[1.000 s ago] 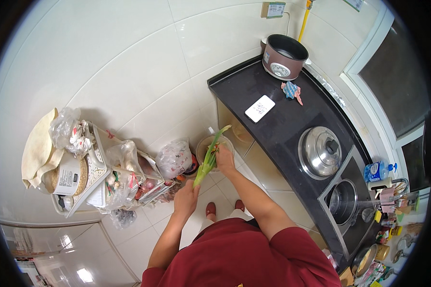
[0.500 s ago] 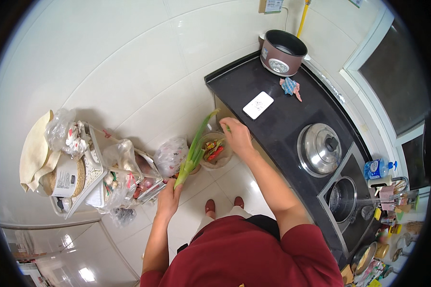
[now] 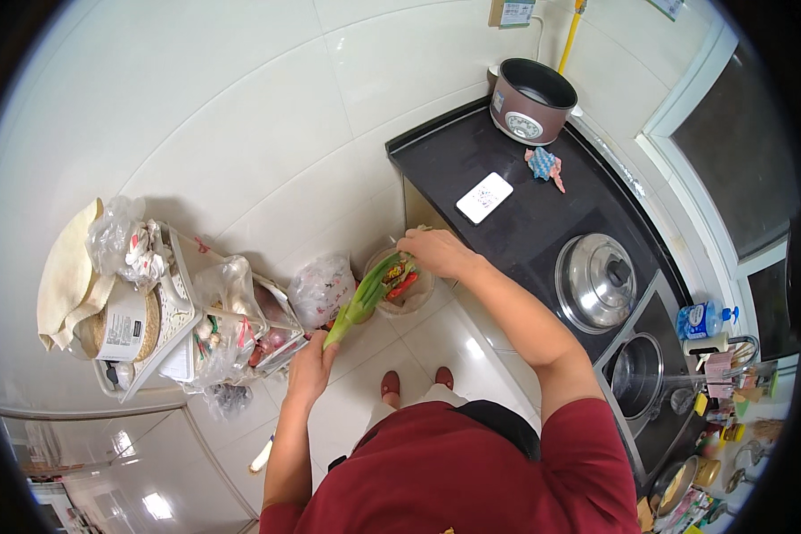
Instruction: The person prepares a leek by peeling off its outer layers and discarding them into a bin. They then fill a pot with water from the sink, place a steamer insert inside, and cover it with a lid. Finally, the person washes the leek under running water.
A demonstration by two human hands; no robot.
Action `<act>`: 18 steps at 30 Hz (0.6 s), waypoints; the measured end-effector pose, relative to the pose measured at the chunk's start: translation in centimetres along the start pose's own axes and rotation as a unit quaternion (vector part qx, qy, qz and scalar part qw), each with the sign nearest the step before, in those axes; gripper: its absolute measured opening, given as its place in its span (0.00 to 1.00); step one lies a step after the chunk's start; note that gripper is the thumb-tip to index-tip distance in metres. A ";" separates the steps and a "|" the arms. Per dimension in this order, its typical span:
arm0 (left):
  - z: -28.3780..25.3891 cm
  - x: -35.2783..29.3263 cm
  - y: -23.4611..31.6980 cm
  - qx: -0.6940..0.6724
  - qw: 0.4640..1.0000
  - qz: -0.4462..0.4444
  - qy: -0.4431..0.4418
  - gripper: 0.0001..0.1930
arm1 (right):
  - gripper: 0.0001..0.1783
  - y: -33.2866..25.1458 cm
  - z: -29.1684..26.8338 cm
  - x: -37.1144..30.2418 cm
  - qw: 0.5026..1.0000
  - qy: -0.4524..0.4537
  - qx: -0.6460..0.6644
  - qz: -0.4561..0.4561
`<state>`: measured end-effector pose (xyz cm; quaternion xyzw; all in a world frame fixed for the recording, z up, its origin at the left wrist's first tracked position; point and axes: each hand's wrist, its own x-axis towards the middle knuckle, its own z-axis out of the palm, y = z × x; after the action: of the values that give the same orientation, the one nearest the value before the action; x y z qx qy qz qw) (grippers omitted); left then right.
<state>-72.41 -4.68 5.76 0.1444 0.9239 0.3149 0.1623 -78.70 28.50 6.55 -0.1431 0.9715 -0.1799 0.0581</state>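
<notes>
My left hand [image 3: 309,367] is closed round the pale lower end of a long green leek [image 3: 358,304]. The stalk slants away to the right, over the edge of a waste bin [image 3: 408,310]. At its far end the leaves meet the fingers of my right hand [image 3: 436,253], which are pinched together on a leaf tip. Exactly how the fingertips grip is hard to make out. Red and yellow scraps [image 3: 402,285] lie inside the bin, beneath the leek.
To the left stands a white rack [image 3: 176,307] of bagged vegetables, with a plastic bag [image 3: 321,289] beside the bin. On the black counter [image 3: 436,160] at right are a rice cooker [image 3: 532,111], phone [image 3: 485,198], cloth [image 3: 545,167], lidded pan [image 3: 596,283] and a stove pan [image 3: 636,374].
My right hand has moved slightly left and turned, meeting the leaves. The leek's leaves have bent down and right over the bin. My left hand stays nearly in place.
</notes>
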 end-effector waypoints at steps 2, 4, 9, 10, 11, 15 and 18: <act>-0.2 0.0 0.3 0.000 1.000 0.005 0.004 0.11 | 0.09 0.0 0.6 0.0 0.999 0.003 0.048 -0.009; -0.2 0.0 0.4 0.000 1.000 0.010 0.002 0.11 | 0.09 -0.2 1.0 -0.1 0.997 0.006 0.077 -0.007; 0.1 0.1 0.3 0.012 1.000 0.017 -0.004 0.10 | 0.09 -1.0 2.2 0.1 0.997 0.048 0.055 0.034; 0.1 0.2 0.5 0.020 0.999 0.026 0.006 0.10 | 0.09 -1.1 2.6 0.2 0.994 0.072 0.061 0.049; 0.1 0.3 1.0 0.029 0.999 0.034 0.016 0.09 | 0.10 -1.2 3.1 0.3 0.991 0.096 0.067 0.063; 0.6 0.9 2.7 0.055 0.996 0.048 0.041 0.09 | 0.11 -1.8 5.4 1.3 0.964 0.198 0.102 0.145; 0.7 1.1 3.8 0.082 0.996 0.002 0.018 0.10 | 0.11 -2.0 7.7 1.9 0.948 0.209 0.135 0.199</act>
<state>-72.47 -0.99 7.38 0.1537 0.9492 0.2406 0.1323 -78.69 23.61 0.02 0.1027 0.9372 -0.3202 -0.0925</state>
